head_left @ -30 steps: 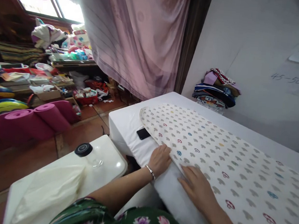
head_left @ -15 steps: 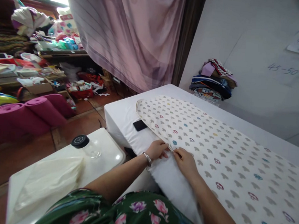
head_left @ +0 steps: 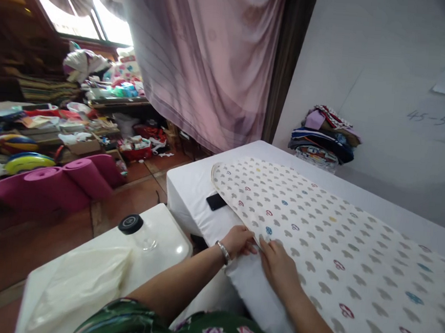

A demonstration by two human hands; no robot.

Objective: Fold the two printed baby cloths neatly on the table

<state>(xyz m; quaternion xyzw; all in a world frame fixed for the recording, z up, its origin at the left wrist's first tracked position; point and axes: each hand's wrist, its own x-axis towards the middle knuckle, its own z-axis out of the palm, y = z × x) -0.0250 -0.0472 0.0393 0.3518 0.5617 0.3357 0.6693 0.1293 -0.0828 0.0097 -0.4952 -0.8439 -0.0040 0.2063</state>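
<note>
White surface (head_left: 188,184): L hand (head_left: 238,242) & R hand (head_left: 279,267) (angled inward) pinch patt. cloth (head_left: 314,225) edge.

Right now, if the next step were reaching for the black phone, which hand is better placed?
Probably the left hand: it is nearer the black phone, which lies at the edge of the patterned cloth. The right hand is farther along that edge.

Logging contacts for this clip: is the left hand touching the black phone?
Apart: the head view shows white cloth between the left hand and the black phone.
</note>
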